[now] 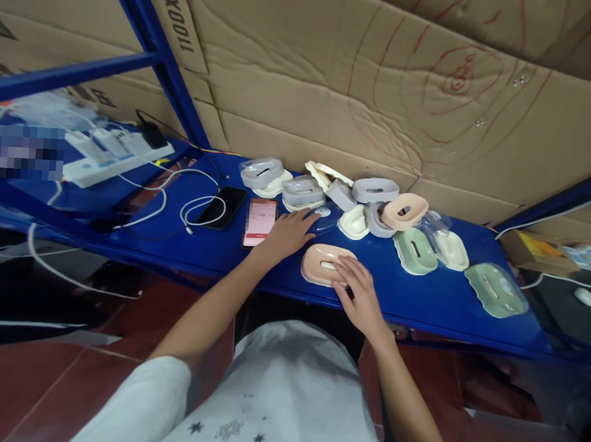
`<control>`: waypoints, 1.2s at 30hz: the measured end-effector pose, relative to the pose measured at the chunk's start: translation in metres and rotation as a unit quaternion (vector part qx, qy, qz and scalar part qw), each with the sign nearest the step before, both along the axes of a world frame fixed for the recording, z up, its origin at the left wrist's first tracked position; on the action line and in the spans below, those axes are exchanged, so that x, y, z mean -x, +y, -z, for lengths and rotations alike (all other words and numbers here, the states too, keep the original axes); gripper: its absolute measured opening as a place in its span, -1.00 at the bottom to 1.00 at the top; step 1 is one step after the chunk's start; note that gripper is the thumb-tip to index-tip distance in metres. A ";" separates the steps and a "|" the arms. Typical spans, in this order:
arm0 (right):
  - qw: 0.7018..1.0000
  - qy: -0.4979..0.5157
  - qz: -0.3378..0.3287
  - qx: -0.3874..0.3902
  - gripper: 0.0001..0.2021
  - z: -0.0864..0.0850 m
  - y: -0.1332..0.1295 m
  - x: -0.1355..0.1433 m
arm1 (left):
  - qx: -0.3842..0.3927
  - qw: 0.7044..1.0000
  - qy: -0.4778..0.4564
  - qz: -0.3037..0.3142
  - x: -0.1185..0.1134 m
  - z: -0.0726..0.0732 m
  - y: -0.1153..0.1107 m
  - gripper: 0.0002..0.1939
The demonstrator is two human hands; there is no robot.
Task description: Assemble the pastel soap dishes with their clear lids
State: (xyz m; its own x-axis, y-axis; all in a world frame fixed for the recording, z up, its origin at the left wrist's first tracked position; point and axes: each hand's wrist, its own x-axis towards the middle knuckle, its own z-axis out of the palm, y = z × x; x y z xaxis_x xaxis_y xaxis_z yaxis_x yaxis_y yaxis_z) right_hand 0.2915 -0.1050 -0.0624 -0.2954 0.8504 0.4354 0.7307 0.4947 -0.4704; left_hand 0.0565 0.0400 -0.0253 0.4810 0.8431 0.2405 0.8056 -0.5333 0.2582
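Observation:
A peach soap dish (315, 265) with a slot in its middle lies on the blue table near the front edge. My right hand (359, 288) grips its right end, fingers over the top and thumb at the near side. My left hand (291, 234) reaches past it with fingers stretched out, at the left edge of a clear plastic lid (325, 221); whether it touches the lid I cannot tell. Behind are a grey soap dish (303, 193), a cream base (354, 222) and another peach dish (405, 211) on top of grey ones.
A lit phone (260, 224) and a dark phone (222, 208) with a white cable lie to the left, beyond them a power strip (119, 163). Green dishes (416, 252) and a lidded green one (496, 290) stand to the right. Cardboard (305, 68) walls the back.

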 end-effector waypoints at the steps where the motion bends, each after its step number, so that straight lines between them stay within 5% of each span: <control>1: 1.000 0.013 0.005 0.004 -0.51 0.001 0.000 0.000 | 0.003 1.000 -0.009 0.001 0.000 -0.002 0.002 -0.47; 8: 0.988 0.109 0.108 -0.014 -0.08 0.006 0.003 -0.002 | 0.025 0.967 -0.200 0.154 0.027 0.001 -0.054 -0.53; 13: 0.995 0.070 0.071 0.012 -0.32 0.003 0.004 -0.002 | 0.049 0.966 -0.201 0.158 0.027 0.024 -0.089 -0.50; 18: 0.999 0.011 0.046 0.000 -0.29 0.002 -0.001 -0.004 | 0.073 0.968 -0.214 0.105 0.017 0.036 -0.091 -0.48; 24: 0.997 -0.022 0.067 -0.043 -0.30 0.011 -0.007 -0.013 | 0.093 0.965 -0.219 0.108 0.013 0.031 -0.090 -0.58; 31: 0.999 0.007 0.035 0.000 -0.37 0.005 -0.003 -0.020 | 0.116 0.956 -0.236 0.133 0.019 0.028 -0.089 -0.49; 36: 0.998 -0.005 0.068 -0.006 -0.44 0.002 -0.043 -0.044 | 0.166 0.948 -0.223 0.154 0.022 0.022 -0.096 -0.26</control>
